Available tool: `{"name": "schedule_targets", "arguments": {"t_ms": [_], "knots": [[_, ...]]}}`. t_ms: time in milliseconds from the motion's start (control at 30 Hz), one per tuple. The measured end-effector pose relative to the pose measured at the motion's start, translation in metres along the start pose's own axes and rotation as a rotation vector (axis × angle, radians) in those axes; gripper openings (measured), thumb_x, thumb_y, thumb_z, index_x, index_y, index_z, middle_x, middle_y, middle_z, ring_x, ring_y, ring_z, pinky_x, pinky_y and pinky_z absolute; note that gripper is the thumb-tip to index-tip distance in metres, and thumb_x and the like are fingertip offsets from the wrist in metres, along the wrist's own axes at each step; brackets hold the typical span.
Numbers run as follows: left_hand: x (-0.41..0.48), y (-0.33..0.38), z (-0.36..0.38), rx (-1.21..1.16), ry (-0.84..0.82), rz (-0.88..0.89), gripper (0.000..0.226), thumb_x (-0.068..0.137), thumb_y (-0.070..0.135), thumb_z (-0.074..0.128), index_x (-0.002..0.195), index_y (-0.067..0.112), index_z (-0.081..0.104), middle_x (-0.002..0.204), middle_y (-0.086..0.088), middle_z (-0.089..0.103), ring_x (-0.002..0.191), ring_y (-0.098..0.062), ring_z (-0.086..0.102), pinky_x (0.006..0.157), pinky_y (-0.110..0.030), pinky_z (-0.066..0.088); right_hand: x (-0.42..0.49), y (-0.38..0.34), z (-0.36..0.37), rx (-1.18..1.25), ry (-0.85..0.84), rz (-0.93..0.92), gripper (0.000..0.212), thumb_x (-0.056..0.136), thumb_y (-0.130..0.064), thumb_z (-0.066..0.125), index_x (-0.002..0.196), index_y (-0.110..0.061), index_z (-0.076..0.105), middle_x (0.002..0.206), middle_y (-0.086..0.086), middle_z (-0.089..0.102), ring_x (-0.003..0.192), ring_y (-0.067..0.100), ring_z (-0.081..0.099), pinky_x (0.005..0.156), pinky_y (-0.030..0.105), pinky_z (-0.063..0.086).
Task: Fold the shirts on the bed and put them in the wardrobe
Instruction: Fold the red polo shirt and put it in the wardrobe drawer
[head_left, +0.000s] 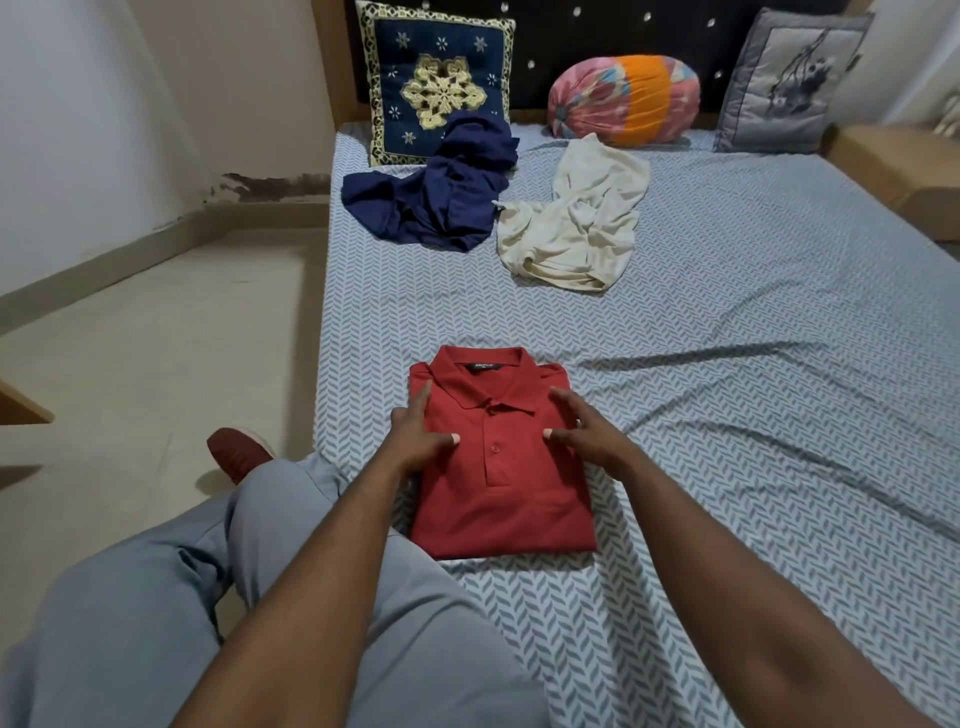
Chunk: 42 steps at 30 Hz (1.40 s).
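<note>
Red shirt (501, 457), folded, collar up, on bed (727, 364); neck label's white writing unreadable. Left hand (418, 436) and right hand (584, 434) rest open, flat on it. Navy shirt (436, 202) and cream shirt (574, 223) lie unfolded beyond.

single head view, wide-angle, looks forward and down along bed (727, 364) toward headboard (597, 31).
</note>
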<state>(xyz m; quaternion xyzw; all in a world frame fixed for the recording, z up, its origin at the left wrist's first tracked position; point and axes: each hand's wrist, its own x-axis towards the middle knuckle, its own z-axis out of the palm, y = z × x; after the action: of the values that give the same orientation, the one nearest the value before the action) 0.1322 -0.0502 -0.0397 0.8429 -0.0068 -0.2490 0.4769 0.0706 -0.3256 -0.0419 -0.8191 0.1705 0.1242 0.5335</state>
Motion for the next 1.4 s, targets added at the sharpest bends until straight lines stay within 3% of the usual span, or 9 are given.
{"name": "schedule_targets", "arguments": {"t_ms": [100, 200, 333, 500, 600, 733, 1067, 1200, 1400], "knots": [[0.011, 0.005, 0.002, 0.008, -0.033, -0.028, 0.09, 0.077, 0.023, 0.08, 0.151, 0.033, 0.03, 0.144, -0.013, 0.021, 0.131, -0.031, 0.04, 0.111, -0.041, 0.039, 0.004, -0.005, -0.002, 0.158, -0.077, 0.076, 0.07, 0.086, -0.012, 0.072, 0.145, -0.034, 0.043, 0.146, -0.007, 0.046, 0.129, 0.014, 0.05, 0.083, 0.021, 0.051], [0.02, 0.001, 0.005, -0.063, -0.033, -0.058, 0.103, 0.058, 0.037, 0.082, 0.149, 0.034, 0.033, 0.149, -0.009, 0.032, 0.13, -0.026, 0.045, 0.108, -0.043, 0.042, 0.009, -0.006, -0.001, 0.229, -0.142, 0.144, 0.072, 0.085, -0.013, 0.073, 0.143, -0.041, 0.043, 0.143, -0.006, 0.049, 0.118, 0.016, 0.059, 0.089, 0.033, 0.056], [0.019, -0.002, 0.012, -0.061, -0.014, -0.021, 0.109, 0.056, 0.032, 0.078, 0.152, 0.024, 0.027, 0.152, -0.008, 0.035, 0.133, -0.024, 0.045, 0.11, -0.043, 0.04, 0.006, -0.012, 0.003, 0.055, -0.169, 0.076, 0.084, 0.083, -0.009, 0.074, 0.151, -0.032, 0.031, 0.152, -0.003, 0.033, 0.133, 0.017, 0.044, 0.099, 0.033, 0.051], [0.0, 0.013, 0.005, 0.147, 0.021, 0.085, 0.099, 0.075, 0.014, 0.075, 0.155, 0.015, 0.018, 0.159, -0.019, 0.013, 0.149, -0.029, 0.011, 0.116, -0.025, 0.011, 0.003, -0.036, 0.006, -0.28, -0.084, -0.093, 0.093, 0.077, 0.003, 0.072, 0.155, -0.019, 0.026, 0.154, 0.009, 0.02, 0.139, 0.025, 0.034, 0.1, 0.034, 0.049], [-0.009, 0.02, -0.01, 0.233, 0.079, 0.121, 0.1, 0.074, 0.013, 0.074, 0.155, 0.019, 0.016, 0.154, -0.024, 0.019, 0.142, -0.035, 0.028, 0.117, -0.039, 0.029, -0.001, -0.063, 0.011, -0.279, -0.088, -0.155, 0.092, 0.078, 0.007, 0.071, 0.154, -0.016, 0.026, 0.152, 0.009, 0.02, 0.136, 0.025, 0.037, 0.09, 0.031, 0.051], [-0.016, 0.025, -0.04, 0.208, 0.117, 0.158, 0.099, 0.074, 0.003, 0.071, 0.155, 0.017, 0.017, 0.152, -0.019, 0.02, 0.138, -0.029, 0.034, 0.11, -0.03, 0.038, 0.004, -0.095, 0.021, -0.329, -0.094, -0.193, 0.094, 0.077, 0.003, 0.074, 0.155, -0.019, 0.025, 0.154, 0.008, 0.019, 0.137, 0.024, 0.035, 0.099, 0.037, 0.05], [0.009, 0.001, -0.157, 0.084, 0.187, 0.2, 0.096, 0.073, -0.005, 0.064, 0.155, 0.012, 0.018, 0.155, -0.021, 0.014, 0.145, -0.028, 0.024, 0.116, -0.031, 0.03, 0.053, -0.192, 0.098, -0.387, -0.099, -0.218, 0.094, 0.078, 0.006, 0.071, 0.155, -0.023, 0.026, 0.146, 0.002, 0.025, 0.1, 0.016, 0.054, 0.077, 0.029, 0.056], [0.024, -0.015, -0.224, 0.035, 0.169, 0.173, 0.095, 0.074, -0.006, 0.056, 0.156, 0.016, 0.012, 0.157, -0.017, 0.008, 0.141, -0.029, 0.031, 0.109, -0.036, 0.04, 0.086, -0.247, 0.15, -0.409, -0.095, -0.245, 0.094, 0.077, 0.006, 0.073, 0.154, -0.022, 0.028, 0.144, 0.003, 0.028, 0.104, 0.022, 0.055, 0.085, 0.041, 0.057], [-0.014, -0.008, -0.336, -0.001, 0.199, 0.108, 0.092, 0.079, -0.007, 0.054, 0.156, 0.015, 0.01, 0.157, -0.013, 0.009, 0.145, -0.024, 0.023, 0.115, -0.025, 0.027, 0.08, -0.35, 0.216, -0.42, -0.174, -0.275, 0.093, 0.076, 0.01, 0.072, 0.154, -0.017, 0.028, 0.145, 0.005, 0.027, 0.108, 0.027, 0.057, 0.087, 0.044, 0.057]]}}
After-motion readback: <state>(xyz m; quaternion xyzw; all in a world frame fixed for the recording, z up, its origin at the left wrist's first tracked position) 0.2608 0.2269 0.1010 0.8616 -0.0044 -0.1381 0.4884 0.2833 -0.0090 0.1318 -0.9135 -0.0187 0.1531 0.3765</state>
